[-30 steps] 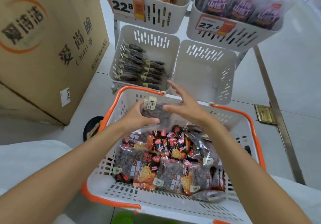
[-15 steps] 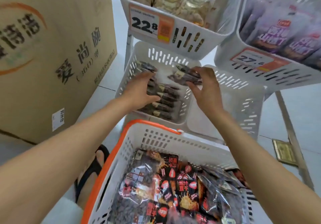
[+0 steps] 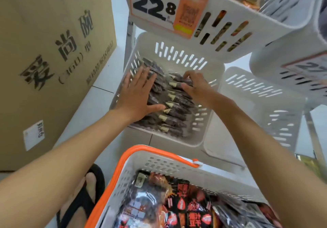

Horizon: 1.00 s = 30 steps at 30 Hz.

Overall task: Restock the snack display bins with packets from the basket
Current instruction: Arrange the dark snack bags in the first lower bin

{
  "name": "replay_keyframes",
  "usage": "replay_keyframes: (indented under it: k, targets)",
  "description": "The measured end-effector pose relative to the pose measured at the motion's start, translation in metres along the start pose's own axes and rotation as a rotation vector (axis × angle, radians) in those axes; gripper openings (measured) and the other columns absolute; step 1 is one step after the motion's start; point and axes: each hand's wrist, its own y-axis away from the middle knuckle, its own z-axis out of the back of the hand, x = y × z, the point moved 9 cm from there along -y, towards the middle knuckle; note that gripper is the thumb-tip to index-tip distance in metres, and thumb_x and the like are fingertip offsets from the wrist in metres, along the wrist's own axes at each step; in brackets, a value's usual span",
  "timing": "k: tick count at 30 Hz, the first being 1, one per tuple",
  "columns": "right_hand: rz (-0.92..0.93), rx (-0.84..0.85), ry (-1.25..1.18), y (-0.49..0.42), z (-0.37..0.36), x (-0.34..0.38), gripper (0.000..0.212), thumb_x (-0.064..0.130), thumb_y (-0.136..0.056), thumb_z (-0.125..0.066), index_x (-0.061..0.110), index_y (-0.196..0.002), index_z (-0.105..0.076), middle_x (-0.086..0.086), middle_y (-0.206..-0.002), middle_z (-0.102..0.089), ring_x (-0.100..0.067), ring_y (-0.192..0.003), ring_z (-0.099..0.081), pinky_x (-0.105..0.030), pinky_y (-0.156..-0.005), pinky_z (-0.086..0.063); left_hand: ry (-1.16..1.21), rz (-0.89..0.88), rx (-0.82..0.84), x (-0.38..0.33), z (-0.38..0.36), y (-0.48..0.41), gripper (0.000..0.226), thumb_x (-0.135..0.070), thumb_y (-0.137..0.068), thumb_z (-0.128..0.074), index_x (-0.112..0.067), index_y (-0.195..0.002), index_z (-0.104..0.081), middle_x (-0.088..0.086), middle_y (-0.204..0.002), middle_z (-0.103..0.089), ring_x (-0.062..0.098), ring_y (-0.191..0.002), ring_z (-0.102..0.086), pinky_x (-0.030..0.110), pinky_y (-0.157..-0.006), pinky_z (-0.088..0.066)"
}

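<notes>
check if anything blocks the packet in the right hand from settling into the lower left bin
Nothing visible does. The right hand holds the packet inside the lower left bin, at the far end of the packet row. The left hand lies flat on the row beside it, not across its path.

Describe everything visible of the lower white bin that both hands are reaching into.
The lower bin is white plastic with slotted walls and rounded corners. It is tilted toward the camera, below the price-tagged bin and beside an empty bin. Overlapping rows of dark packets with pale tags partly fill it. The left hand presses flat on them; the right hand grips one at the back.
</notes>
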Motion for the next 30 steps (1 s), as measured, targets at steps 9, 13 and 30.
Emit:
replay_keyframes:
  k: [9, 13, 30]
  targets:
    - [0.017, -0.09, -0.203, 0.062, 0.004, 0.016, 0.059, 0.036, -0.091, -0.066, 0.029, -0.143, -0.039, -0.002, -0.151, -0.032, -0.021, -0.141, -0.025, -0.038, -0.117, -0.023, 0.338, -0.026, -0.01, -0.021, 0.026, 0.03, 0.084, -0.062, -0.092, -0.049, -0.023, -0.158, -0.015, 0.002, -0.167, 0.0, 0.018, -0.153, 0.003, 0.046, -0.124, -0.004]
    - [0.12, -0.156, -0.201, 0.14, 0.012, 0.042, 0.059, 0.031, -0.09, -0.067, 0.022, -0.144, -0.043, -0.003, -0.15, -0.038, -0.02, -0.139, -0.031, -0.037, -0.117, -0.026, 0.496, -0.135, 0.004, -0.061, 0.053, 0.082, 0.076, -0.055, -0.091, -0.056, -0.022, -0.155, -0.031, 0.003, -0.163, -0.022, 0.019, -0.151, -0.018, 0.046, -0.121, -0.02]
    - [-0.308, 0.013, -0.076, 0.401, -0.037, -0.17, 0.068, 0.022, -0.087, -0.07, 0.022, -0.148, -0.04, -0.007, -0.151, -0.04, -0.031, -0.136, -0.04, -0.044, -0.11, -0.038, 0.502, -0.154, 0.154, -0.176, 0.029, 0.23, 0.049, -0.041, -0.092, -0.065, -0.025, -0.136, -0.053, 0.0, -0.131, -0.058, 0.016, -0.114, -0.056, 0.037, -0.095, -0.048]
